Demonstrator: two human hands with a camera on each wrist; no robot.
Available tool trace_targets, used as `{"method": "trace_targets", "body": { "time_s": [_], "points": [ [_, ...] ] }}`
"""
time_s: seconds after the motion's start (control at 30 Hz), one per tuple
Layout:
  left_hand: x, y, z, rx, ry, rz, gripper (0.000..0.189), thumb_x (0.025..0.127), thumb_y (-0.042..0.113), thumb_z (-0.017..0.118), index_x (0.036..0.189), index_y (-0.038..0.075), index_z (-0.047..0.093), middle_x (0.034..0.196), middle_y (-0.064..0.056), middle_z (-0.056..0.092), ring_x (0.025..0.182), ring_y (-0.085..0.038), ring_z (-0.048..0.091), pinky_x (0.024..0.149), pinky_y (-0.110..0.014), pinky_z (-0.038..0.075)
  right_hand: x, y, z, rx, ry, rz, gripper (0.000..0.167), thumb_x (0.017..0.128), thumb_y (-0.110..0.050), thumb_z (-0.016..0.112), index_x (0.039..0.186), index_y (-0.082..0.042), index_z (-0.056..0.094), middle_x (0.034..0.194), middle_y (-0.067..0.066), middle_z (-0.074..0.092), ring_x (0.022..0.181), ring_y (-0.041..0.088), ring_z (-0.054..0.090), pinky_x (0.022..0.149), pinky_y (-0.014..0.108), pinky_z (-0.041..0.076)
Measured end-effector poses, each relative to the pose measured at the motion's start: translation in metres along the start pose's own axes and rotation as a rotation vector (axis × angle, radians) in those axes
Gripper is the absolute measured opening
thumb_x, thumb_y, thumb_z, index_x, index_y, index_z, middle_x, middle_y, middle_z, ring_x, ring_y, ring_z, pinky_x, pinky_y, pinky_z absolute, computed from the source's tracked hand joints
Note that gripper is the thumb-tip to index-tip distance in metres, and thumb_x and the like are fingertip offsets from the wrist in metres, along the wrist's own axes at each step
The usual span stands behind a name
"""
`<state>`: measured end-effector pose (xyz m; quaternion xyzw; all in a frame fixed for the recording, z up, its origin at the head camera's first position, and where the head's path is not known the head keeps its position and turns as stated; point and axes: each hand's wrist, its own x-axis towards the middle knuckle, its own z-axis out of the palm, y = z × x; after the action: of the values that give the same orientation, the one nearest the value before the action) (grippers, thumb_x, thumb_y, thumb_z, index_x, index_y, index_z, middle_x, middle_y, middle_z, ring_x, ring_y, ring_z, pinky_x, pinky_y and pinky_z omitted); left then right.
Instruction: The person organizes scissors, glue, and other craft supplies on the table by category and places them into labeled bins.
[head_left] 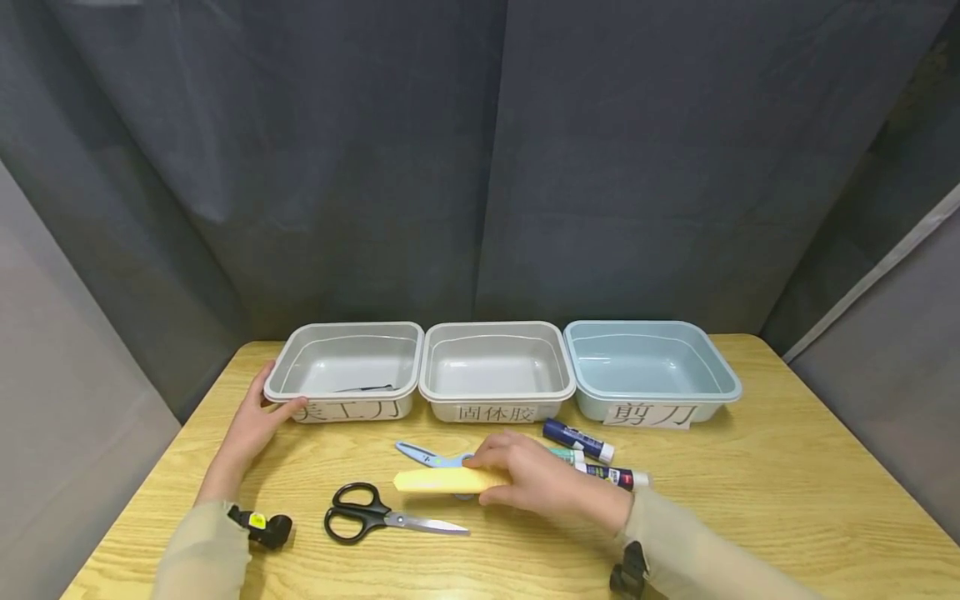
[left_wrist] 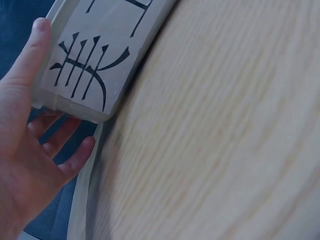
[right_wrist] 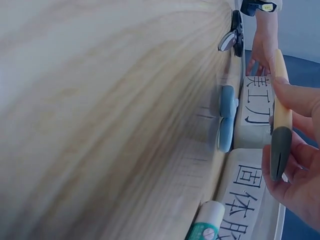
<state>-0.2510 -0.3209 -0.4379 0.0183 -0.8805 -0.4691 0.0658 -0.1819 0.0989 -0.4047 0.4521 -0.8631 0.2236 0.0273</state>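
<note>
Above the table, my right hand (head_left: 536, 475) pinches a yellow utility knife (head_left: 442, 480) between thumb and fingers; its dark grey end (right_wrist: 281, 155) shows in the right wrist view. Light blue scissors (head_left: 427, 455) lie partly hidden behind the knife and hand. My left hand (head_left: 257, 421) holds the front left corner of the left grey bin (head_left: 341, 325), thumb at the front and fingers round the side. A dark, slim item (head_left: 365, 388) lies inside that bin. Closer to me, black-handled scissors (head_left: 367, 517) rest on the wood.
A middle grey bin (head_left: 495, 325) and a blue bin (head_left: 645, 325) stand beside the left one, all with paper labels in front. Glue sticks lie right of centre: a blue one (head_left: 577, 440), a dark one (head_left: 617, 476) and a green one (right_wrist: 205, 227). A dark curtain (head_left: 480, 167) hangs behind.
</note>
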Motion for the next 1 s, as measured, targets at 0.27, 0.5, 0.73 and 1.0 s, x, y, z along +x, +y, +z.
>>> {"method": "trace_targets", "body": {
  "time_s": [0.27, 0.5, 0.73, 1.0],
  "points": [
    [-0.001, 0.0, 0.001, 0.0, -0.004, -0.011, 0.096, 0.081, 0.043, 0.064, 0.147, 0.019, -0.001, 0.147, -0.022, 0.018, 0.126, -0.04, 0.027, 0.101, -0.061, 0.019, 0.015, -0.002, 0.001, -0.049, 0.006, -0.016, 0.041, 0.076, -0.031, 0.071, 0.112, -0.012, 0.064, 0.107, -0.003, 0.063, 0.102, 0.012, 0.053, 0.092, 0.03, 0.041],
    [-0.001, 0.0, 0.002, -0.006, 0.001, 0.0, 0.095, 0.082, 0.041, 0.064, 0.148, 0.019, -0.001, 0.147, -0.023, 0.019, 0.125, -0.04, 0.027, 0.1, -0.06, 0.02, 0.024, -0.002, 0.003, -0.05, 0.016, -0.006, 0.04, 0.076, -0.03, 0.071, 0.112, -0.013, 0.064, 0.11, -0.003, 0.063, 0.105, 0.013, 0.054, 0.093, 0.029, 0.041],
    [-0.001, 0.001, 0.002, -0.005, -0.003, 0.001, 0.095, 0.082, 0.041, 0.064, 0.147, 0.018, -0.002, 0.147, -0.023, 0.017, 0.126, -0.04, 0.027, 0.101, -0.06, 0.02, 0.033, -0.001, 0.001, -0.071, 0.069, -0.012, 0.042, 0.075, -0.03, 0.072, 0.112, -0.012, 0.064, 0.108, -0.001, 0.063, 0.101, 0.014, 0.054, 0.09, 0.03, 0.042],
    [0.0, 0.001, 0.002, 0.0, 0.005, -0.003, 0.095, 0.082, 0.042, 0.064, 0.148, 0.016, 0.0, 0.146, -0.023, 0.019, 0.125, -0.04, 0.028, 0.1, -0.061, 0.02, 0.046, 0.001, 0.002, -0.047, 0.113, 0.011, 0.042, 0.077, -0.03, 0.072, 0.114, -0.012, 0.064, 0.106, 0.0, 0.062, 0.101, 0.015, 0.053, 0.089, 0.031, 0.042]
  ]
}}
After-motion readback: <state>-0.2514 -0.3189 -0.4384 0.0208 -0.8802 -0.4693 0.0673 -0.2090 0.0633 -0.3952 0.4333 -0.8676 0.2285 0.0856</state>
